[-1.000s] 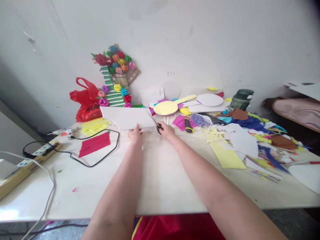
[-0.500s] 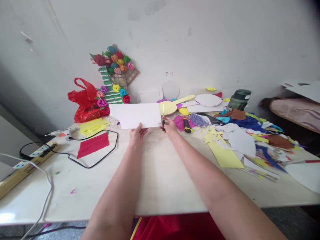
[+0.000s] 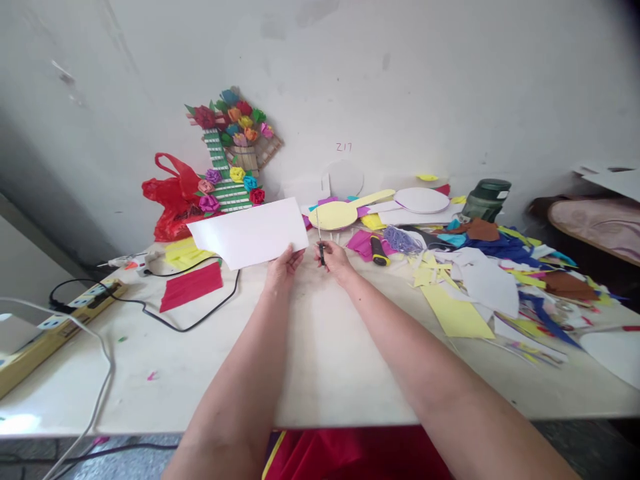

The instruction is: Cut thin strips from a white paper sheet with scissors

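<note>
"Fingers first: what do they have?"

"The left hand pinches the white sheet near its lower right corner, and the right hand has its fingers around the handles of the scissors, blades pointing at the wall! They're just beside the sheet's right edge, apart from it; whether the blades are parted, I can't tell."

"And the sheet?"

"Tilted, above the far left part of the pale table, covering part of the black cable and the edge of some yellow material from view!"

"What's the room like?"

"Grey-white wall right behind the table, a number written on it, speckled floor below the near edge."

"Any clutter close in?"

"Plenty! Yellow-and-black cutter near the right hand, yellow paddle-shaped cutout beyond the scissors, and a heap of scraps filling the right, green bottle behind it. Over on the left, a red piece, a power strip, a red bag and a flower-covered craft by the wall!"
</note>
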`<state>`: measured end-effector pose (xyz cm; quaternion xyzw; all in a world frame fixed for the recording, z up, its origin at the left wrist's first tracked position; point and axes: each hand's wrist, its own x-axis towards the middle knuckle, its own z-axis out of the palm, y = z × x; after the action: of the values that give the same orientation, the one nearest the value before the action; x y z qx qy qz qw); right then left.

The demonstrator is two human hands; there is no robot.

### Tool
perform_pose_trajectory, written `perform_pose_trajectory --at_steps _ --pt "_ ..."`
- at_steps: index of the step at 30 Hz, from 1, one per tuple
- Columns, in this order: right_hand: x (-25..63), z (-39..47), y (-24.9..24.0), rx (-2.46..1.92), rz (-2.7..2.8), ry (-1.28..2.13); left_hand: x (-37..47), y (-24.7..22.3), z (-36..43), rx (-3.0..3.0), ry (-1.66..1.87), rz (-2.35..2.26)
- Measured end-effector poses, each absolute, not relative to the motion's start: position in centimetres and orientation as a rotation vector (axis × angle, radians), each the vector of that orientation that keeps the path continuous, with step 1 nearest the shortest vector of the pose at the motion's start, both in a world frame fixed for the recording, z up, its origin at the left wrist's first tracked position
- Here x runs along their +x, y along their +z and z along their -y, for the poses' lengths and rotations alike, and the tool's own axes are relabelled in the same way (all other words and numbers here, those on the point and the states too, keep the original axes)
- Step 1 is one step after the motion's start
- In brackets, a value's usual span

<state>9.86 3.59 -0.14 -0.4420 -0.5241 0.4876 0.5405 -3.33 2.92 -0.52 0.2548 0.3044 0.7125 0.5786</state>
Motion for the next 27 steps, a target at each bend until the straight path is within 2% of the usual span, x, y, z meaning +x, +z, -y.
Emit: perform_pose_trajectory --at_steps 11,27 --pt "9.6 -2.9 -0.6 -1.119 1.589 1.158 -4.0 -0.5 -3.3 0.447 1.731 -0.609" --pt "9.4 -1.8 0.1 -1.026 1.634 1.208 -3.6 -0.4 -3.3 0.459 1.705 -0.535"
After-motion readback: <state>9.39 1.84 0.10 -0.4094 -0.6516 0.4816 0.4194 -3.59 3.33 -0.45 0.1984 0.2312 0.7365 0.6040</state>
